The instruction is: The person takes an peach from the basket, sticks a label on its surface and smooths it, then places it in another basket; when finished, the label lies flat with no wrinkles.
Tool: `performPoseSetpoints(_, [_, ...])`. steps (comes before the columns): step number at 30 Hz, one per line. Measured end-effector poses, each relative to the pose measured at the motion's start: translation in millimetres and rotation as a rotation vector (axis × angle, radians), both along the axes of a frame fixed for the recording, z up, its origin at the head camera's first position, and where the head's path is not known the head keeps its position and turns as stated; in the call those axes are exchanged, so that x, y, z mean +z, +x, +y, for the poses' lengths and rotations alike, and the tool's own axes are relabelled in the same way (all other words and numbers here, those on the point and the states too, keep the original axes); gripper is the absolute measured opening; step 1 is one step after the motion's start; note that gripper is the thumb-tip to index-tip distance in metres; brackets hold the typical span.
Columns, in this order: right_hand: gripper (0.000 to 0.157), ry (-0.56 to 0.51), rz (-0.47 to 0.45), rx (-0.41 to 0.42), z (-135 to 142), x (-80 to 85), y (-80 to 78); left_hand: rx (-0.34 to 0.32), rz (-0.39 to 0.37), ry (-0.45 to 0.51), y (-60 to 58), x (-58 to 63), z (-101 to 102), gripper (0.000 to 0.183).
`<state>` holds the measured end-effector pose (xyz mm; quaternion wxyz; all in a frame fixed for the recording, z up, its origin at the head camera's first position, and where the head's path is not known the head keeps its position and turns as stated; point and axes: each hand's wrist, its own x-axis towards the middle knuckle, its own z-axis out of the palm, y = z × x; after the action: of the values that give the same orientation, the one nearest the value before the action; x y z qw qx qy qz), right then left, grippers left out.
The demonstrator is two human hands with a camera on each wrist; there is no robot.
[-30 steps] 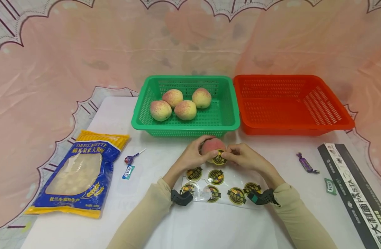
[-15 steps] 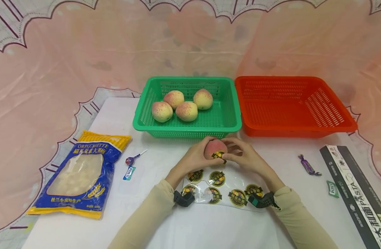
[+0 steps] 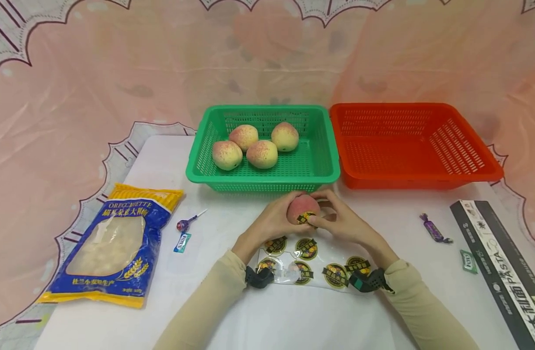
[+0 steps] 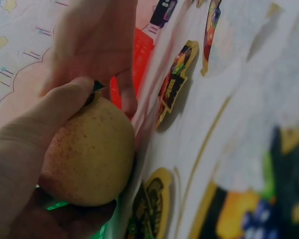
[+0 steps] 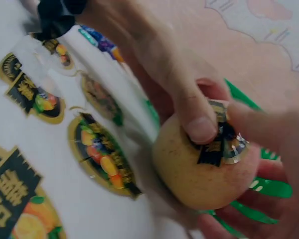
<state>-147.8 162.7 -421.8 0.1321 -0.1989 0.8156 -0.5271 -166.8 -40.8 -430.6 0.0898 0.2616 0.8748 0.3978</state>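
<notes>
A red-and-yellow peach is held between both hands over the front side of the green basket. My left hand grips it from the left, its thumb on a round black-and-gold sticker on the skin. From the right, my right hand curls its fingers round the peach, and its thumb presses the sticker's edge. In the left wrist view the peach shows its yellow side, with the sticker mostly hidden by the thumb. Below the hands lies a clear sheet of similar stickers.
Several peaches lie in the green basket. A red basket stands beside it. On the left are a pasta bag, lollipop and small packet; on the right, a wrapped candy, green packet and pasta box.
The sticker, pinched in front of the peach a second ago, now lies against its skin. The right hand's fingers have spread round the peach, with the thumb on the sticker.
</notes>
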Motion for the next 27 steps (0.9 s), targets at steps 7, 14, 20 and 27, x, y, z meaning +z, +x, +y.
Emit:
performPoseSetpoints(7, [0.041, -0.048, 0.048, -0.033, -7, 16.0, 10.4, -0.036, 0.044, -0.008, 0.3, -1.5, 5, 0.075])
performPoseSetpoints(14, [0.038, -0.060, 0.042, -0.066, -1, 8.3, 4.5, -0.011, 0.159, -0.072, 1.6, -7.6, 10, 0.078])
performPoseSetpoints(20, [0.038, -0.072, 0.101, -0.077, -3, -2.8, -2.1, -0.083, 0.058, 0.028, -4.6, -9.7, 0, 0.084])
performPoseSetpoints(27, [0.044, -0.037, 0.055, -0.039, -8, 15.7, 5.4, -0.146, -0.072, 0.054, -7.5, -6.1, -14, 0.073])
